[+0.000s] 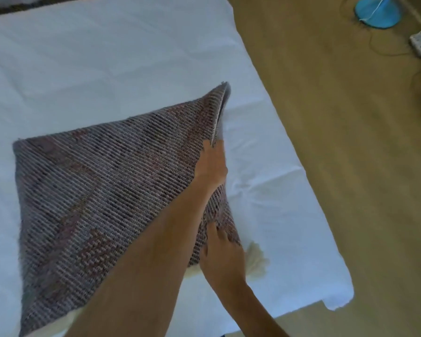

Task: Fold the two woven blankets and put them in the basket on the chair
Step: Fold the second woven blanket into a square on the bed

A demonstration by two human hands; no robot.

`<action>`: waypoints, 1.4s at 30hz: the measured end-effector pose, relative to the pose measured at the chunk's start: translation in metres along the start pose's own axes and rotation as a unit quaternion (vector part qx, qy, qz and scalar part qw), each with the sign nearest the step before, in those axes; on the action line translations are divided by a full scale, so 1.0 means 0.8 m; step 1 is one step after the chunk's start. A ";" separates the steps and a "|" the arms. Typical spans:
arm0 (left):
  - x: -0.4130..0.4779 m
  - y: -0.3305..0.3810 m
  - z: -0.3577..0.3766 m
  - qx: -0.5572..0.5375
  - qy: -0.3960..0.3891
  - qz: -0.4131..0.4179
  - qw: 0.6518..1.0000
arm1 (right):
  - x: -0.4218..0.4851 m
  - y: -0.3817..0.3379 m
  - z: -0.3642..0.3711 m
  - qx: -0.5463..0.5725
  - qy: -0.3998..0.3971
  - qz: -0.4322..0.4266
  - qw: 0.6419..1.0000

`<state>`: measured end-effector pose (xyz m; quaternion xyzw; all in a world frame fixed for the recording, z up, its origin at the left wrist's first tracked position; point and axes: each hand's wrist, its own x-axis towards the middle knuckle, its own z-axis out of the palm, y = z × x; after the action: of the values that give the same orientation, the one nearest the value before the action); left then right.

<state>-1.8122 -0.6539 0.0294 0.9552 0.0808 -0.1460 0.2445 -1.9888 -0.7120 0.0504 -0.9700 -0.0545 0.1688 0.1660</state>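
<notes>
**A:** Where is the woven blanket [102, 190] sitting?

**B:** On the bed [107, 57], from the middle of the view out toward 8 o'clock. It is folded into a layered square turned like a diamond, with its far corner lifted at 12 o'clock. A cream fringe [257, 259] pokes out by its 5 o'clock corner.

**A:** How will it handle?

**B:** Soft but with some body, I judge. The weave is thick and coarse, so it should hold a crease and droop rather than slide. It looks light enough for two hands. It is best taken along the open edge with the layers pinched together, so the fold does not fall open.

**A:** And the hands?

**B:** The left hand [210, 166] is at the blanket's 3 o'clock edge. Its thumb is on top and the rest is tucked out of sight between the layers, gripping the upper one. The right hand [223, 256] is at the 5 o'clock corner, its fingers [220, 235] laid on the cloth. The picture is too soft there to tell whether the tips hook under the edge.

**A:** The basket?

**B:** Not in view, nor the chair.
</notes>
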 end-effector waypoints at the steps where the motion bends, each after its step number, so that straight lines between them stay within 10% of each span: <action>1: 0.000 -0.012 -0.009 -0.008 0.009 -0.010 1.000 | -0.002 -0.010 0.003 0.006 -0.006 -0.004 1.000; 42: -0.174 -0.581 -0.191 -0.104 0.049 -0.190 0.975 | -0.094 -0.433 0.245 0.035 -0.173 -0.100 0.979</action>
<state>-2.0119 -0.1877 -0.0044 0.8977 0.2874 -0.1336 0.3061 -2.1442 -0.3393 0.0176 -0.9092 -0.1733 0.3188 0.2039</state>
